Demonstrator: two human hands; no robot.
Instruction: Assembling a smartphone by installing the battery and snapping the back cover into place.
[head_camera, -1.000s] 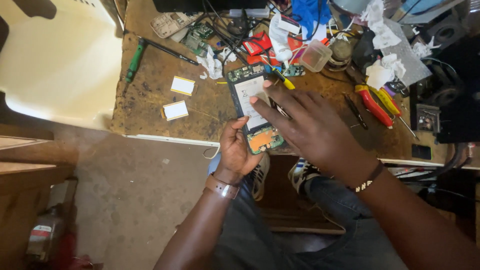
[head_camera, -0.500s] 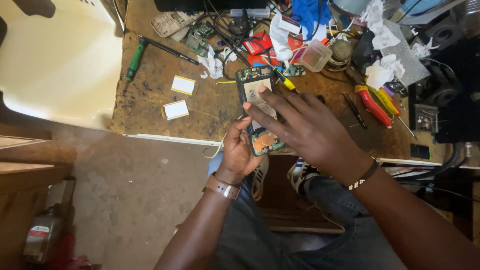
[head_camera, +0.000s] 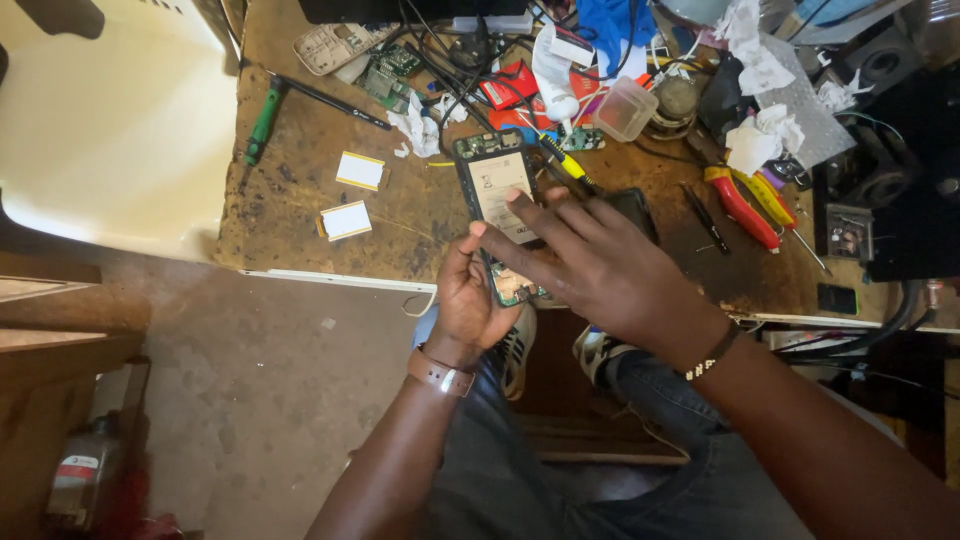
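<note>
Since the earlier frame, the opened phone (head_camera: 497, 190) has tipped a little more upright in the grip and the right hand's fingers have slid further across its lower half.

Largest in view is the scarred wooden counter (head_camera: 300, 215), running from nine o'clock to three o'clock across the upper half. At ten o'clock a pale plastic chair seat (head_camera: 110, 120) sits beside it. Dark jeans (head_camera: 520, 470) fill the six o'clock area, with concrete floor (head_camera: 250, 380) at eight o'clock.

The right hand (head_camera: 600, 265) lies just right of centre, fingers stretched out flat, their tips pressing on the phone's exposed back; it grips nothing. The left hand (head_camera: 475, 295), just below centre, is curled closed around the phone's lower end, thumb along the left edge. The phone stands over the counter's near edge, its top end toward twelve o'clock, battery and circuit board showing.

At three o'clock lie red-handled pliers (head_camera: 738, 205). A green-handled screwdriver (head_camera: 262, 125) lies at ten o'clock. A clear plastic tub (head_camera: 625, 108) stands at one o'clock. Two white-and-yellow pads (head_camera: 352, 195) lie at ten o'clock, nearer centre. A brown wristband (head_camera: 440, 372) circles the left wrist, a beaded bracelet (head_camera: 715, 350) the right.
</note>
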